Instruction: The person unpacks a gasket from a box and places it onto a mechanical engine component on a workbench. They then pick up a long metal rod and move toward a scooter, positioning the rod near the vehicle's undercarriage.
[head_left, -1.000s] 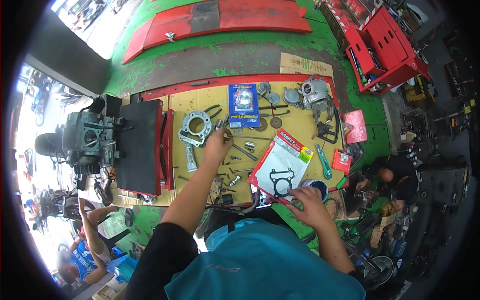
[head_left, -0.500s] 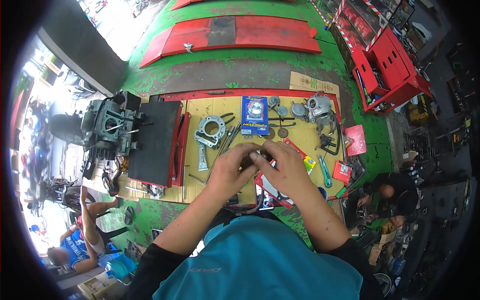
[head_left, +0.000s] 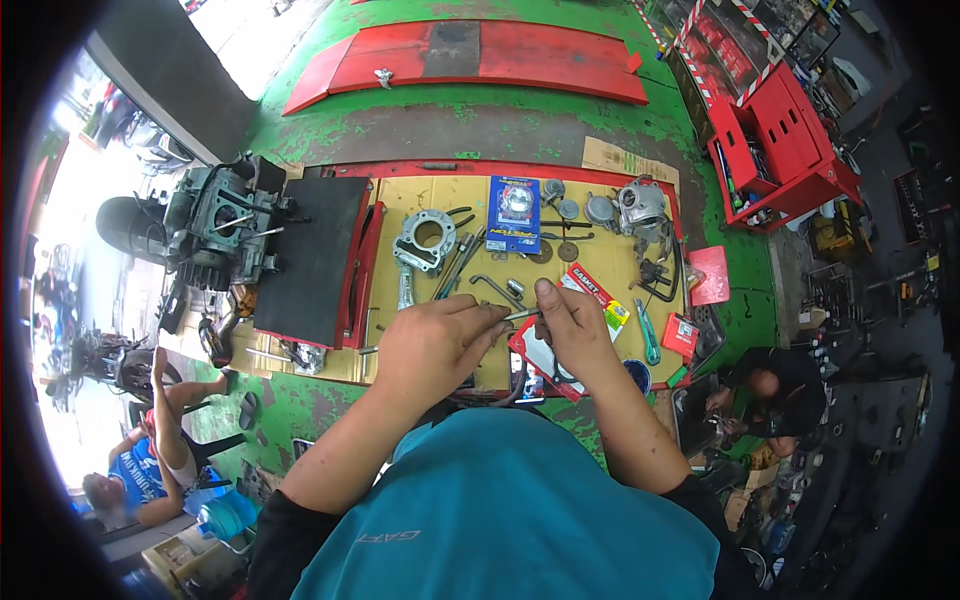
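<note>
A slim metal rod [head_left: 522,314] spans the gap between my hands, over the near part of the cardboard-covered table. My left hand [head_left: 437,342] pinches its left end, with the fingers closed. Curled round the right end is my right hand [head_left: 573,328], its thumb raised; the fingers partly hide that end. Just beyond the rod lie an L-shaped wrench [head_left: 492,288] and a small metal socket [head_left: 515,288]. The red and white gasket pack [head_left: 535,347] lies partly under my right hand. Beyond my left hand are a sealant tube [head_left: 405,287] and an engine cylinder [head_left: 409,256].
A blue piston pack [head_left: 513,240] and cylinder head [head_left: 636,205] lie at the back. On the right are a teal utility knife [head_left: 650,335] and red box [head_left: 681,334]. An engine [head_left: 215,225] stands left. People sit lower left [head_left: 150,480] and right [head_left: 765,385].
My hands have moved apart, from being close together, and the rod now shows between them. The wrench and socket beyond them have come into sight.
</note>
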